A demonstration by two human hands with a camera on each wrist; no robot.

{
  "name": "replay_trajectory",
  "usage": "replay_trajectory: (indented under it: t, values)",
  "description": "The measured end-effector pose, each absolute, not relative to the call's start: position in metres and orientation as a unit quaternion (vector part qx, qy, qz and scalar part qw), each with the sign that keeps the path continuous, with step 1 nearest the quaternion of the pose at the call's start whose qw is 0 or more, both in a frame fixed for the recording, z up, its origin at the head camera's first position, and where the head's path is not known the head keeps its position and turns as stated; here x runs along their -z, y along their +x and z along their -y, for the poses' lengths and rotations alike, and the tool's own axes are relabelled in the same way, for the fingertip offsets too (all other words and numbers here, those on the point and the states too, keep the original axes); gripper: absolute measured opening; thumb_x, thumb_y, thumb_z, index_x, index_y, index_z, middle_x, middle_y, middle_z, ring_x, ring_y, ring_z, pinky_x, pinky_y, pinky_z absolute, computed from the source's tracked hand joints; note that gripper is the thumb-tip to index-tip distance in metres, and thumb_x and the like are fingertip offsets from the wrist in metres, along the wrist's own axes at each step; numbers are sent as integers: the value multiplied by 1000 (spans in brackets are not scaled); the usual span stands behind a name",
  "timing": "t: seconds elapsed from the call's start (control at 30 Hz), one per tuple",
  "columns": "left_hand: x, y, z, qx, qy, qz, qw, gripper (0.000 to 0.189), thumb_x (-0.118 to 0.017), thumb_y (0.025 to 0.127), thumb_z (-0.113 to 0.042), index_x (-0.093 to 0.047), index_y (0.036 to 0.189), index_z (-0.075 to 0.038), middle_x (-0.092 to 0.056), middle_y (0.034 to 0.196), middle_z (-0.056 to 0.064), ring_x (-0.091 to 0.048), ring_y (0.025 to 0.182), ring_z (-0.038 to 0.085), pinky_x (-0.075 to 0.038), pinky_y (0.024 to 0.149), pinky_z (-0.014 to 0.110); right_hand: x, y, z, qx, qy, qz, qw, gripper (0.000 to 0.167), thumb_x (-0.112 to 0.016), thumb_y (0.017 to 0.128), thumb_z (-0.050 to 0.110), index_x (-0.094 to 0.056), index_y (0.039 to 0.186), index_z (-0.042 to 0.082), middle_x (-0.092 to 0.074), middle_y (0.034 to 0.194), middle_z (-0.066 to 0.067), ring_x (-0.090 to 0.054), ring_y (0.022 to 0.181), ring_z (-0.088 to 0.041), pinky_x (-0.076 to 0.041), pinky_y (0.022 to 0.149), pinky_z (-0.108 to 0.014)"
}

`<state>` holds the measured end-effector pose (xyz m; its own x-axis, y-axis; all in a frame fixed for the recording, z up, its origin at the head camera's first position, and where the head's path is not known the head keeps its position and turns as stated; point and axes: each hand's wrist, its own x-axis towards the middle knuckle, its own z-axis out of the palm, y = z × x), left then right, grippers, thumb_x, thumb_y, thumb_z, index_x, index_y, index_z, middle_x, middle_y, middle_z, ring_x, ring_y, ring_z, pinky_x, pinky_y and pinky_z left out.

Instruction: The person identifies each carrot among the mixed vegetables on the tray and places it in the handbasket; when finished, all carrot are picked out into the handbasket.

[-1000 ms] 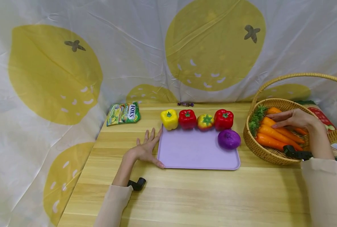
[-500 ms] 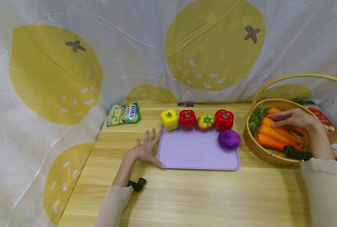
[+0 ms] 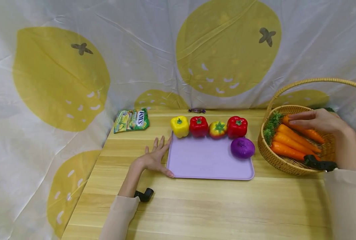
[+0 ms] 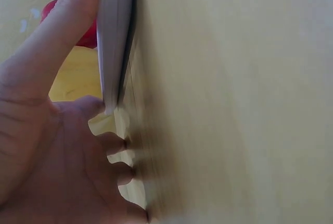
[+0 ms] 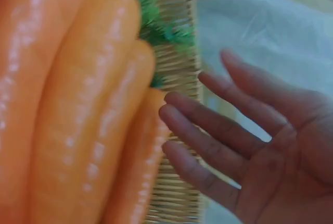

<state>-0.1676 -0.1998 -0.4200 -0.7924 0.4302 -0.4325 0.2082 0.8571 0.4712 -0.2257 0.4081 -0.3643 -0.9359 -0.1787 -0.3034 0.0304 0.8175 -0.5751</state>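
My left hand (image 3: pixel 154 160) spreads its fingers at the left end of the lilac tray (image 3: pixel 206 161), its thumb at the tray's near corner. In the left wrist view, fingertips meet the wooden table beside the tray's edge (image 4: pixel 115 31). Over the wicker basket (image 3: pixel 265 151) hovers my right hand (image 3: pixel 322 121), with nothing in it. Several orange carrots (image 3: pixel 290 141) with green tops (image 3: pixel 271 125) lie in that basket. The right wrist view has the palm and loosely extended fingers (image 5: pixel 208 146) apart from most of the carrots (image 5: pixel 78 99); contact with the rearmost one is unclear.
A yellow pepper (image 3: pixel 180 126), two red peppers (image 3: pixel 199 126), a red-yellow fruit (image 3: pixel 217 130) and a purple onion (image 3: pixel 242 148) line the tray's back and right. Behind are a green FOX'S bag (image 3: pixel 132 120) and a wrapped candy (image 3: pixel 197 110). The basket's handle (image 3: pixel 316 80) arches high.
My right hand has shifted rightward and lifted off the carrots, uncovering more of them. The left hand stays at the tray. The whole head view has shifted slightly.
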Motion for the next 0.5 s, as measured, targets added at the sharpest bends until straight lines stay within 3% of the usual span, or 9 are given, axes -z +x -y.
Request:
replay_trajectory:
  t: [0.03, 0.1, 0.17, 0.23, 0.3, 0.43, 0.5]
  values:
    - [419, -167, 201, -209, 177, -923, 269, 143, -90, 71, -58, 10, 167, -24, 21, 171, 21, 24, 157, 45, 12, 116, 82, 360, -224, -406, 300, -40, -937, 174, 63, -62, 100, 53, -60, 146, 10, -63, 146, -5, -56, 135, -30, -47, 104, -54]
    - [418, -167, 205, -221, 183, -921, 262, 134, -87, 77, -56, 5, 168, -21, 17, 172, 22, 20, 158, 45, 10, 116, 81, 352, -220, -401, 307, -50, -936, 168, 62, -60, 102, 52, -58, 148, 9, -64, 142, 10, -54, 137, -29, -47, 106, -48]
    - [415, -166, 209, -238, 183, -919, 254, 122, -82, 85, -52, 0, 168, -17, 13, 172, 23, 16, 159, 45, 8, 118, 80, 344, -214, -394, 311, -72, -934, 159, 57, -58, 104, 47, -58, 148, 10, -61, 131, 29, -56, 129, -1, -48, 102, -26]
    - [411, -166, 212, -257, 179, -919, 240, 108, -74, 93, -48, -5, 168, -14, 9, 173, 23, 12, 160, 45, 7, 121, 77, 337, -208, -386, 303, -92, -938, 144, 51, -56, 106, 44, -60, 147, 13, -55, 119, 43, -50, 110, 23, -42, 87, -7]
    - [406, -166, 213, -272, 176, -921, 214, 94, -66, 100, -43, -10, 167, -10, 5, 173, 24, 7, 160, 45, 5, 123, 74, 330, -201, -375, 308, -116, -935, 133, 47, -55, 107, 38, -59, 147, 13, -55, 120, 44, -44, 104, 31, -38, 81, -1]
    - [393, -167, 211, -287, 175, -931, 139, 74, -52, 108, -36, -18, 165, -4, -4, 173, 25, 1, 161, 46, 5, 124, 74, 319, -188, -350, 318, -151, -929, 118, 41, -55, 108, 29, -60, 146, 15, -55, 126, 40, -46, 108, 29, -40, 83, 1]
    - [385, -167, 208, -284, 171, -938, 102, 70, -49, 109, -37, -21, 165, -4, -5, 173, 24, 1, 161, 45, 6, 123, 74, 314, -183, -336, 325, -163, -925, 110, 39, -56, 108, 26, -61, 146, 17, -59, 133, 31, -48, 111, 26, -40, 85, 1]
